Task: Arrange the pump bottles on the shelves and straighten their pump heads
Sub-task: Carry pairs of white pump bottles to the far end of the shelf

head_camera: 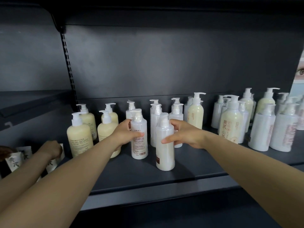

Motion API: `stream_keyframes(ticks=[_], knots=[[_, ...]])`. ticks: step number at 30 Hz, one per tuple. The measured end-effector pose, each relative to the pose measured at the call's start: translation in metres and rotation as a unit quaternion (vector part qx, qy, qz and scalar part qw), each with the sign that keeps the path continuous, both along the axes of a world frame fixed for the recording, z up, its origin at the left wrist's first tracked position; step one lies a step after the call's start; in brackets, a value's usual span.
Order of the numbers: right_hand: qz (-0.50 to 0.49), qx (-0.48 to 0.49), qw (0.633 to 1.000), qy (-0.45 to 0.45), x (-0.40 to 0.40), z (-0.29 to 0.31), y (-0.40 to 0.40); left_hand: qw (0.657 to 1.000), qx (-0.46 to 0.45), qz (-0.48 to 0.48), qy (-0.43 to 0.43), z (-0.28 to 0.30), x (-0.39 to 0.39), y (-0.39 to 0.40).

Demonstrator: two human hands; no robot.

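**Both hands on shrink-wrapped bottles, mid-shelf**

While both stand upright on the dark metal shelf (189, 163), left hand (125, 134) fingers wrap the white plastic-wrapped pump bottle (139, 137); right hand (182, 135) fingers curl round the nearer white wrapped bottle (165, 145). Head view only. Film looks slick, bottles probably full and heavy: hold mid-body, not the pump.

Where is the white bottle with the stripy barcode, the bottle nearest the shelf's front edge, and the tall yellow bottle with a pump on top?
Barcode bottle (139, 142): head view, on its label.
Front bottle (165, 152): head view, mid body.
Tall yellow bottle (195, 116): head view, mid body.
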State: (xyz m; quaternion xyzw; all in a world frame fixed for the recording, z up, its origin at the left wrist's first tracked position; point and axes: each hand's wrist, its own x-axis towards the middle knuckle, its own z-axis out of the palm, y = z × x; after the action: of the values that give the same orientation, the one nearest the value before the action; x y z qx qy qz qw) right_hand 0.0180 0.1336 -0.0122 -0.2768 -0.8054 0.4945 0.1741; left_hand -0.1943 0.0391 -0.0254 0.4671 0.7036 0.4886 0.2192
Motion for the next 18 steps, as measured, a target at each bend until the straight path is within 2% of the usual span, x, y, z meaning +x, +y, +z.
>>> stream_keyframes(ticks=[7,18], knots=[[-0.091,0.055,0.994,0.024,0.031,0.0,-0.016,0.999,0.018,-0.025,0.017,0.01,0.036,-0.012],[-0.155,0.082,0.984,0.037,0.146,0.03,-0.026,0.996,0.009,-0.076,0.048,0.04,0.13,-0.012]])
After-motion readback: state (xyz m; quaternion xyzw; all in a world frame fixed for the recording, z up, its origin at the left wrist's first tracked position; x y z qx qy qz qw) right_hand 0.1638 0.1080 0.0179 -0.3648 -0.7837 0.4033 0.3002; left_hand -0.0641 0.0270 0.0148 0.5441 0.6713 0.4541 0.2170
